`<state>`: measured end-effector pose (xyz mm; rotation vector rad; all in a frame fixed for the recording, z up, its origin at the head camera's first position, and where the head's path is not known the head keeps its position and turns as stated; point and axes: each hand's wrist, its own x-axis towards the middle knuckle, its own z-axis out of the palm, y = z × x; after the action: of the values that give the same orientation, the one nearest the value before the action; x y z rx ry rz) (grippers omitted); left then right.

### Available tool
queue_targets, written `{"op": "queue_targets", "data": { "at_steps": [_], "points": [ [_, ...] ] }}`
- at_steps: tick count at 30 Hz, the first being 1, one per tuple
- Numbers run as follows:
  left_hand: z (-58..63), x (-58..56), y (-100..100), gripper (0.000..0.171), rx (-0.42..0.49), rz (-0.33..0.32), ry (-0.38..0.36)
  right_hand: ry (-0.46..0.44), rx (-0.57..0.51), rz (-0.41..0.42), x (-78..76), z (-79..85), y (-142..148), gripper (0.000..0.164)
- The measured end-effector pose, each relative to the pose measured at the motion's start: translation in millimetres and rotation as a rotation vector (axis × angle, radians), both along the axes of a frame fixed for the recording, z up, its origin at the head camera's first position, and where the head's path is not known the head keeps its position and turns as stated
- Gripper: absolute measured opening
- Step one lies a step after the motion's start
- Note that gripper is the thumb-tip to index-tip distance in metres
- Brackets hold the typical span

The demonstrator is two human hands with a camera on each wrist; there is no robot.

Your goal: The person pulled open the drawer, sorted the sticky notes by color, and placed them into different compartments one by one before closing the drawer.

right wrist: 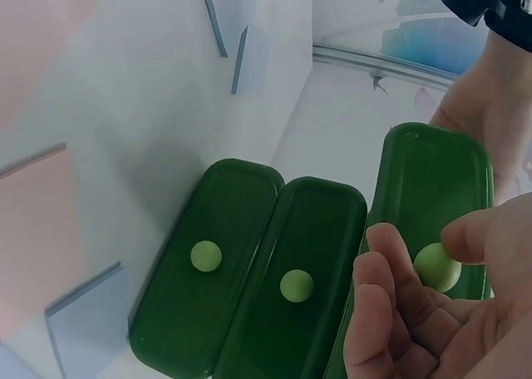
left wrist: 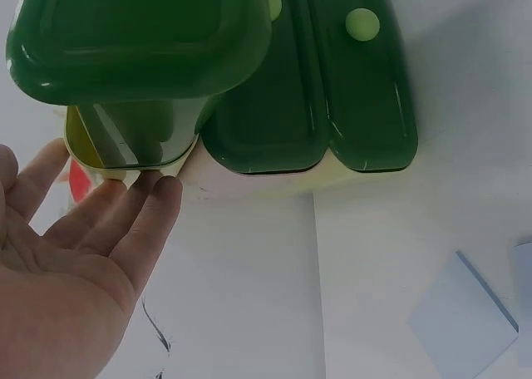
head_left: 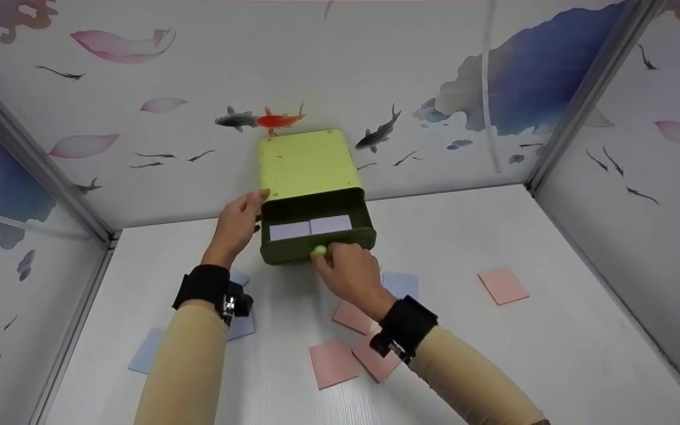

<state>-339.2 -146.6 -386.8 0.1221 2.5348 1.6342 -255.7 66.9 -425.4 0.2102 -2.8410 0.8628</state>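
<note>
A yellow-green drawer cabinet [head_left: 310,162] with dark green drawer fronts stands against the back wall. Its top drawer [head_left: 281,254] is pulled out, and two pale lavender paper pads [head_left: 330,225] lie side by side inside. My right hand [head_left: 352,271] has thumb and index finger on either side of the round light green knob [right wrist: 437,268] of that drawer. At the cabinet's left side, my left hand [head_left: 236,224] rests its outstretched fingers [left wrist: 150,229] against the casing near the front edge. Below, the middle drawer [left wrist: 266,121] and the bottom drawer [left wrist: 370,113] are closed.
Several pink pads [head_left: 334,363] lie in front of the cabinet, with one more pink pad [head_left: 503,285] off to the right. Blue pads [head_left: 148,348] lie around the left forearm, and another blue pad [head_left: 400,284] is beside the right hand. Printed walls enclose the white table [head_left: 458,236].
</note>
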Motion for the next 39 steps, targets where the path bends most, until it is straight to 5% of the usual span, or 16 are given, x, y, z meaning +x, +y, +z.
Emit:
{"op": "queue_targets", "data": {
  "at_steps": [13, 39],
  "points": [
    [-2.4, 3.5, -3, 0.056, -0.045, -0.008, 0.081, -0.041, -0.012, 0.008, -22.5, 3.3, -2, 0.044],
    [-5.5, 1.2, 2, 0.067, -0.066, 0.026, 0.090, -0.098, -0.001, -0.035, -67.0, 8.7, -7, 0.042]
  ]
}}
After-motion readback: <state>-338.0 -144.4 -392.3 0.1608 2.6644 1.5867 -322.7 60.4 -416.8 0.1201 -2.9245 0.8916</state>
